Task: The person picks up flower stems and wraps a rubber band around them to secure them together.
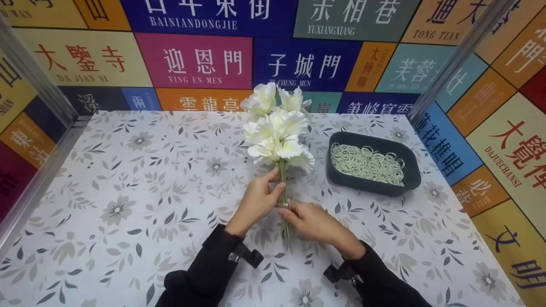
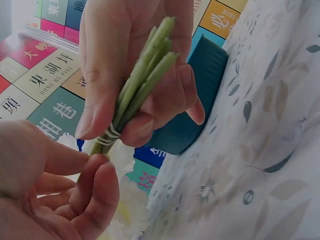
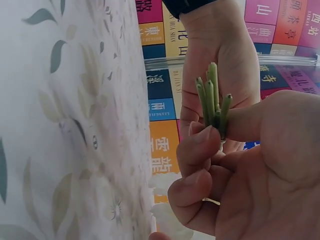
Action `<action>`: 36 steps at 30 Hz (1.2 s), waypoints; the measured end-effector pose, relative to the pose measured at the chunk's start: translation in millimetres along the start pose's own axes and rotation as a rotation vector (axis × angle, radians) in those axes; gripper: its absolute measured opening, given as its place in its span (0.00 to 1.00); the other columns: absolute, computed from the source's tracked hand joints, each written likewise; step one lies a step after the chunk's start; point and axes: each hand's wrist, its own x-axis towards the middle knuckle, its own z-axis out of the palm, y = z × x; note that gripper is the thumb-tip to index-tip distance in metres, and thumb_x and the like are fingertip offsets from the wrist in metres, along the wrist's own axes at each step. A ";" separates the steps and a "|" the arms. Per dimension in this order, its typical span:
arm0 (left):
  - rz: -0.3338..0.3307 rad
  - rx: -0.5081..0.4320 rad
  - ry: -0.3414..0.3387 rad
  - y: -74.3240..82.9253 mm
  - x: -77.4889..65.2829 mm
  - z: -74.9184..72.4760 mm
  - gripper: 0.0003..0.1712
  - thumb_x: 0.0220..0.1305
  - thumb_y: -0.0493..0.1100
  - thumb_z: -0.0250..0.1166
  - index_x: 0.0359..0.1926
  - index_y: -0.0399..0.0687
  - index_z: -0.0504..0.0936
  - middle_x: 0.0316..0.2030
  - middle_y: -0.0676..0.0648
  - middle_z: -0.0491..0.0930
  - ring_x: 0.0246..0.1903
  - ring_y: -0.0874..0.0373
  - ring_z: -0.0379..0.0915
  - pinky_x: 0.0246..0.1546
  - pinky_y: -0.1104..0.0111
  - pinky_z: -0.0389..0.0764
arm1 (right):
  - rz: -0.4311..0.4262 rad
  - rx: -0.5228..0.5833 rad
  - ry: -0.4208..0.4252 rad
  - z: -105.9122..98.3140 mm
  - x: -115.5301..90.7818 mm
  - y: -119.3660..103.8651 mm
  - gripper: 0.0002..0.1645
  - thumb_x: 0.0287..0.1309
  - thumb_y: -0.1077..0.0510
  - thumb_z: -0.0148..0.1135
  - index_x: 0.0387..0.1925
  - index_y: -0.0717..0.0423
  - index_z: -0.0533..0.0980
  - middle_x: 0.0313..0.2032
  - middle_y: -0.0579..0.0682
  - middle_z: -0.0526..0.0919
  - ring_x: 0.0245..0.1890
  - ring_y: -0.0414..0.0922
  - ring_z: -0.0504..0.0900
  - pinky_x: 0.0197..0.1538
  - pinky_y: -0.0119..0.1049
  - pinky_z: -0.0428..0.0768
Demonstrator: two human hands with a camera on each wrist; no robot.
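Note:
A bunch of white artificial-looking flowers (image 1: 279, 132) is held with its blooms pointing away from me and its green stems (image 2: 145, 70) towards me. My left hand (image 1: 258, 198) pinches the stems between thumb and fingers, below the blooms. Closer to the cut ends, my right hand (image 1: 315, 221) grips the same stems with thumb and fingertips. A pale rubber band (image 2: 107, 136) is wound round the stems in several turns, between the two hands at the right fingertips. In the right wrist view, the stem ends (image 3: 212, 95) stick out past the right fingers, which hide the band.
To the right stands a dark green plastic box (image 1: 371, 186) holding many pale rubber bands (image 1: 367, 164). A floral-patterned cloth (image 1: 170, 204) covers the table. Colourful panels with lettering (image 1: 196, 62) rise behind it and at both sides, with clear frame posts (image 1: 460, 59) at the corners.

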 end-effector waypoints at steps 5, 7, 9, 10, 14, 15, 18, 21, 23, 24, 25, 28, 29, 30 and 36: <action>-0.056 0.004 -0.036 -13.3 3.4 6.3 0.33 0.70 0.37 0.61 0.72 0.35 0.62 0.56 0.35 0.81 0.22 0.58 0.80 0.21 0.74 0.78 | 0.009 -0.052 -0.050 6.2 7.0 9.2 0.19 0.76 0.44 0.47 0.32 0.49 0.74 0.21 0.41 0.70 0.20 0.39 0.69 0.26 0.34 0.71; -0.051 0.021 -0.025 -18.5 4.4 8.8 0.32 0.69 0.36 0.62 0.71 0.33 0.64 0.54 0.35 0.83 0.30 0.53 0.85 0.27 0.73 0.83 | 0.008 -0.053 -0.072 8.7 9.7 13.6 0.18 0.76 0.44 0.47 0.33 0.49 0.74 0.21 0.41 0.69 0.21 0.40 0.69 0.28 0.35 0.71; -0.039 0.028 -0.011 -23.8 5.1 11.0 0.32 0.68 0.35 0.62 0.70 0.31 0.65 0.51 0.35 0.84 0.38 0.49 0.86 0.34 0.71 0.85 | 0.005 -0.052 -0.091 10.8 11.9 17.9 0.18 0.75 0.45 0.48 0.32 0.50 0.73 0.21 0.42 0.68 0.22 0.40 0.69 0.29 0.36 0.70; -0.034 0.030 -0.004 -26.1 5.4 12.0 0.31 0.68 0.35 0.63 0.69 0.30 0.65 0.50 0.34 0.84 0.41 0.48 0.86 0.38 0.70 0.86 | 0.004 -0.049 -0.099 11.6 12.7 19.5 0.18 0.75 0.46 0.48 0.31 0.51 0.72 0.21 0.42 0.67 0.22 0.40 0.69 0.29 0.35 0.70; -0.053 0.018 -0.004 -33.0 6.7 15.7 0.32 0.67 0.33 0.63 0.69 0.30 0.65 0.49 0.34 0.84 0.45 0.46 0.85 0.45 0.66 0.86 | 0.007 -0.052 -0.125 14.9 14.6 24.6 0.19 0.75 0.47 0.49 0.28 0.52 0.72 0.21 0.42 0.67 0.22 0.40 0.69 0.29 0.34 0.69; -0.062 0.018 -0.005 -34.0 7.0 16.5 0.32 0.67 0.33 0.62 0.69 0.30 0.65 0.50 0.34 0.84 0.46 0.46 0.85 0.47 0.65 0.86 | 0.007 -0.056 -0.126 15.5 15.0 25.1 0.19 0.74 0.47 0.49 0.28 0.52 0.72 0.21 0.42 0.67 0.22 0.40 0.69 0.28 0.34 0.69; -0.084 0.020 -0.006 -36.4 7.5 17.9 0.31 0.67 0.33 0.62 0.69 0.32 0.65 0.51 0.34 0.83 0.48 0.46 0.84 0.49 0.64 0.85 | 0.005 -0.073 -0.126 17.4 15.3 26.1 0.18 0.74 0.48 0.50 0.28 0.52 0.73 0.20 0.42 0.68 0.22 0.39 0.69 0.28 0.34 0.69; -0.103 0.020 -0.006 -37.5 7.4 18.3 0.31 0.67 0.33 0.62 0.70 0.32 0.65 0.52 0.34 0.83 0.50 0.46 0.84 0.51 0.63 0.85 | 0.009 -0.088 -0.115 18.7 15.4 25.9 0.18 0.73 0.48 0.52 0.27 0.51 0.73 0.20 0.41 0.68 0.21 0.40 0.69 0.28 0.34 0.68; -0.104 0.021 -0.004 -38.5 7.4 18.3 0.32 0.67 0.33 0.62 0.69 0.32 0.65 0.52 0.34 0.83 0.50 0.46 0.83 0.51 0.63 0.85 | 0.014 -0.092 -0.112 19.5 15.4 25.3 0.18 0.73 0.47 0.53 0.26 0.50 0.73 0.20 0.41 0.68 0.21 0.39 0.69 0.28 0.34 0.68; -0.104 0.020 -0.004 -39.0 7.4 18.3 0.32 0.67 0.32 0.62 0.69 0.32 0.65 0.52 0.34 0.83 0.50 0.46 0.83 0.51 0.63 0.85 | 0.016 -0.091 -0.111 19.9 15.5 25.2 0.18 0.73 0.47 0.53 0.26 0.50 0.73 0.20 0.41 0.68 0.21 0.40 0.69 0.28 0.34 0.69; -0.103 0.019 -0.005 -39.6 7.4 18.3 0.32 0.66 0.32 0.62 0.69 0.31 0.65 0.52 0.34 0.83 0.50 0.46 0.83 0.51 0.63 0.85 | 0.018 -0.092 -0.112 20.2 15.5 24.9 0.19 0.72 0.47 0.53 0.26 0.50 0.72 0.20 0.41 0.68 0.21 0.40 0.69 0.28 0.34 0.69; -0.099 0.022 -0.006 -41.1 7.2 18.2 0.32 0.66 0.32 0.63 0.69 0.31 0.65 0.52 0.34 0.83 0.49 0.45 0.83 0.50 0.64 0.85 | 0.010 -0.110 -0.123 20.6 15.3 23.5 0.19 0.73 0.48 0.52 0.26 0.51 0.74 0.20 0.41 0.69 0.21 0.40 0.70 0.30 0.36 0.71; -0.097 0.022 -0.008 -41.5 7.1 18.1 0.32 0.66 0.32 0.63 0.69 0.30 0.65 0.51 0.34 0.83 0.49 0.45 0.84 0.49 0.64 0.85 | 0.000 -0.123 -0.130 20.7 15.3 23.2 0.19 0.74 0.48 0.51 0.27 0.51 0.74 0.20 0.41 0.69 0.22 0.41 0.71 0.31 0.37 0.72; -0.097 0.028 -0.007 -42.0 7.0 18.1 0.32 0.66 0.32 0.63 0.68 0.30 0.66 0.51 0.34 0.83 0.48 0.45 0.84 0.48 0.64 0.86 | -0.009 -0.139 -0.135 20.7 15.2 22.8 0.19 0.74 0.48 0.50 0.28 0.52 0.75 0.20 0.42 0.69 0.22 0.41 0.71 0.32 0.38 0.73; -0.099 0.061 0.008 -45.4 6.6 17.8 0.31 0.66 0.33 0.63 0.68 0.31 0.68 0.51 0.35 0.83 0.46 0.46 0.84 0.47 0.63 0.85 | -0.023 -0.189 -0.174 22.0 13.7 22.2 0.22 0.75 0.48 0.50 0.25 0.52 0.76 0.18 0.41 0.69 0.19 0.40 0.71 0.30 0.38 0.75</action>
